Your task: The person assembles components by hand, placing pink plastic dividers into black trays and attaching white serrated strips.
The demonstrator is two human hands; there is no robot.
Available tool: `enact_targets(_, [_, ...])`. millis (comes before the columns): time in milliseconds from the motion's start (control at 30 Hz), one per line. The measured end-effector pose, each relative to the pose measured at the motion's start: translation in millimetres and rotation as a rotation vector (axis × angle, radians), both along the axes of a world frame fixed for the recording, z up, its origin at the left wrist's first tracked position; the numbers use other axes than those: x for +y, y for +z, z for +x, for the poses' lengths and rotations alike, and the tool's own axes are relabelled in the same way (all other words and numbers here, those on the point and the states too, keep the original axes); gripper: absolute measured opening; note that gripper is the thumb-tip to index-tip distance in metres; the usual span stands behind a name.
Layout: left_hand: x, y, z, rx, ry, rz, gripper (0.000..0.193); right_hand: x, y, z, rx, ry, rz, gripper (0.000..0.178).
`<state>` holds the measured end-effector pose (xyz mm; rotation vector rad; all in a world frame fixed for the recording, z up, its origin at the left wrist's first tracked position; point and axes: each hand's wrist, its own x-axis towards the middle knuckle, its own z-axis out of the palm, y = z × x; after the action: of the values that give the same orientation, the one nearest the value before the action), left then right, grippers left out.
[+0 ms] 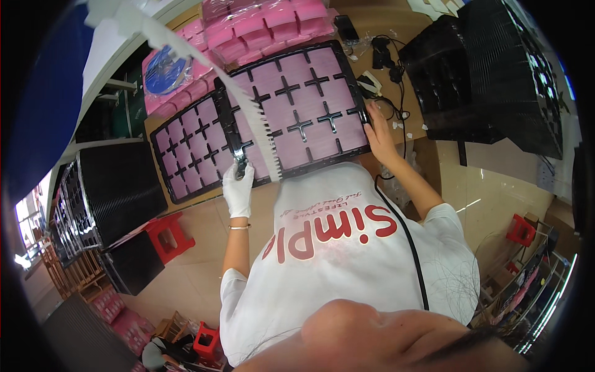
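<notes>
A black-framed tray (297, 127) with pink panels and raised black crosses lies before me. Its left side meets a second, similar tray (207, 124). My left hand (238, 191), in a white glove, is closed at the near left corner of the right-hand tray, fingers on its glossy black edge strip (236, 144). At the opposite side, my bare right hand (380, 135) rests on the tray's right rim with fingers stretched and slightly apart. A pale strip with a toothed edge (251, 115) hangs across the view and hides part of the panels.
Behind the trays are pink foam blocks (266, 28) in clear wrap and a blue disc-shaped bundle (166, 69). Cables (396, 71) and a black phone-like object (346, 29) lie at the far right. Black tray stacks (121, 189) stand left, others (458, 80) right. A red stool (170, 237) is at left.
</notes>
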<state>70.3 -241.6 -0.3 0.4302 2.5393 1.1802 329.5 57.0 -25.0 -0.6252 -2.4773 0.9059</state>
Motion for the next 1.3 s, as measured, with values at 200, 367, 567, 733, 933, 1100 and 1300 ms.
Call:
enact_targets(200, [23.0,32.2,12.0,0.016,0.134,0.037,0.048,-10.1,-38.2,-5.1,-0.119,-0.32,-0.125,0.057])
enact_targets(367, [16.1,43.1,1.0,-0.194,0.176,0.388,0.047,-5.8,-23.1,-10.8,-0.113,-0.368,0.172,0.056])
enact_targets(567, [-88.2,82.1,-111.1,0.236,0.426,0.38,0.043,2.3,15.3,-15.0,0.06,-0.439,0.148,0.05])
enact_targets(733, [-219.1,19.3,-209.6,0.21,0.485,0.375,0.045,-7.2,18.3,-7.1,0.064,-0.479,0.085,0.047])
enact_targets(933, [-235.5,-60.1,-236.8,0.031,0.361,0.192,0.048,-28.3,18.7,0.2,-0.034,-0.465,0.122,0.044])
enact_targets(1100, [-151.9,-46.2,-214.5,0.53,0.424,-0.69,0.042,-35.7,27.7,0.2,-0.031,-0.495,0.136,0.043])
enact_targets(1300, [-10.7,-73.5,-89.2,0.628,-0.524,-0.429,0.061,-42.9,39.1,-30.8,-0.002,-0.395,0.165,0.043])
